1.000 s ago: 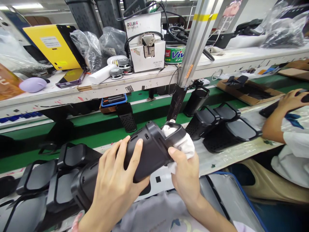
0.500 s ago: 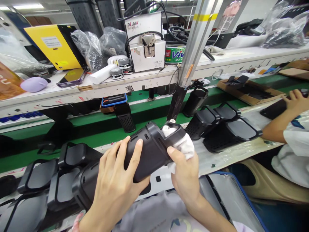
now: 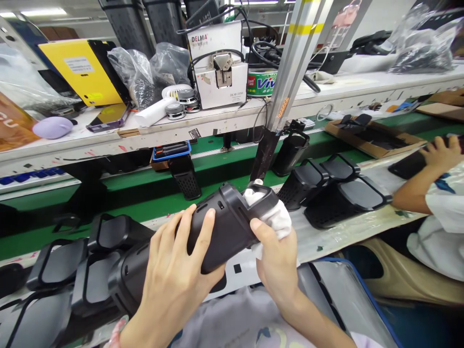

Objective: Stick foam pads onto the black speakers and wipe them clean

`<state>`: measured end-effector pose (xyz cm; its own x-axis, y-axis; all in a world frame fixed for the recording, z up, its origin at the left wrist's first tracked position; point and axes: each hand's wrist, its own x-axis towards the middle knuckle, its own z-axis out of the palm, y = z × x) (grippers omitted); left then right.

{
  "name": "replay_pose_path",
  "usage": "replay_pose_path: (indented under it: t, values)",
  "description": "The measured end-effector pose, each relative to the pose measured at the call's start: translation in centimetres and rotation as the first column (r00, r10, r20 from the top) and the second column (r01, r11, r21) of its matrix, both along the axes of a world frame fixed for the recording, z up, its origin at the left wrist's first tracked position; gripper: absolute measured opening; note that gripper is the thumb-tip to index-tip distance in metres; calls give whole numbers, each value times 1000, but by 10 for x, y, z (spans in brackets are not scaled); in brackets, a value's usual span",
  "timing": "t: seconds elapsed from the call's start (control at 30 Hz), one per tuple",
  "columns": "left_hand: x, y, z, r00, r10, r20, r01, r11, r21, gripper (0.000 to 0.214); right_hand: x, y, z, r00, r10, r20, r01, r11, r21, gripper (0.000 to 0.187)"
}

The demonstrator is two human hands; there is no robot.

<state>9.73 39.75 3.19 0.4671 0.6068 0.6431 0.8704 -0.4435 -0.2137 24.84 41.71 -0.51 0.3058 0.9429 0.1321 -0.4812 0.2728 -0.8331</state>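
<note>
A black plastic housing [image 3: 230, 232] with a loop handle at one end lies tilted between my hands. Spread over its upper side, the fingers of my left hand [image 3: 181, 261] grip it, the thumb reaching underneath. My right hand [image 3: 277, 261] pinches a white cloth [image 3: 278, 220] at the handle end, its thumb resting near the housing's rim. Part of the cloth passes through the handle opening [image 3: 253, 194]. The fingers of my right hand are mostly hidden behind the cloth. More housings of the same kind [image 3: 58, 263] stand close by on the left.
To the right stand several black housings [image 3: 357, 193], and beyond them a co-worker's hand [image 3: 442, 152] holds a dark part. A metal post [image 3: 293, 63] rises ahead, beside a shelf [image 3: 159, 128] bearing a DELMA box [image 3: 219, 63]. An open carton [image 3: 377, 137] lies at right.
My hands, the housing and the cloth stay almost in place. The view has shifted very slightly, and the co-worker's hand at right has moved a little.
</note>
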Motion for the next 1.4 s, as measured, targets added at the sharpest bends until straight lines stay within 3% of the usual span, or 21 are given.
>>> replay_pose_path:
  t: [0.37, 1.03, 1.23, 1.4]
  values:
    - [-1, -2, -1, 1000, 6, 7, -6, 1000, -6, 64, 0, 1, -5, 998, 0, -63, -2, 999, -33, 24]
    - [0, -1, -1, 1000, 6, -3, -6, 1000, -7, 64, 1, 1, -2, 999, 5, -36, -7, 998, -59, 23]
    - [0, 1, 0, 1000, -6, 10, 6, 1000, -2, 65, 4, 5, 18, 964, -55, -260, 16, 989, -148, 20]
    - [4, 2, -2, 1000, -8, -7, 8, 1000, -5, 63, 6, 8, 19, 956, -93, -280, 51, 987, -153, 19]
